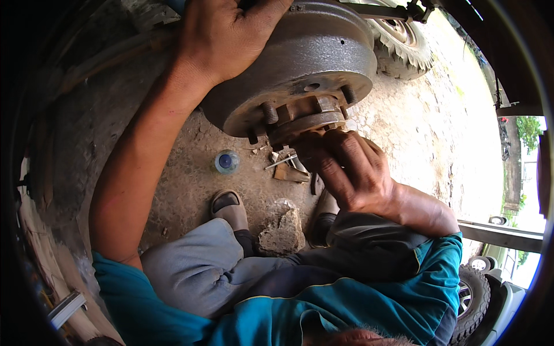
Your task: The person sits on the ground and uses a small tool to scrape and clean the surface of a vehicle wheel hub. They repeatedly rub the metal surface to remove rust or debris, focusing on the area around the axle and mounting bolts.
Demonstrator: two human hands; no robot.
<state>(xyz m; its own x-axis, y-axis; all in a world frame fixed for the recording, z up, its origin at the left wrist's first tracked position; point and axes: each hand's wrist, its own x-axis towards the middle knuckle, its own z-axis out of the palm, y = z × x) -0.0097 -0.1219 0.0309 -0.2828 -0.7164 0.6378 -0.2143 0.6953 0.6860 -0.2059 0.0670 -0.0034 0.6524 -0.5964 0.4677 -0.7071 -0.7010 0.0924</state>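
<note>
A grey metal brake drum (300, 52) fills the upper middle, with threaded wheel studs (269, 113) standing out of its face. From the middle of that face a hub with a round flange (306, 126) projects toward me. My left hand (231, 43) is wrapped over the drum's upper left side, its thumb along the metal and its other fingers mostly hidden. Right below the flange, my right hand (352, 167) has its fingers curled in against the hub's end. Whatever its fingertips pinch there is hidden behind the knuckles.
Between my feet lies a rough stone (283, 233). A clear bottle with a blue cap (225, 161) stands on the dirt floor, near a thin metal tool (281, 161) and a brown scrap (291, 173). A treaded tyre (401, 49) is behind the drum; another vehicle's wheel (473, 297) shows at lower right.
</note>
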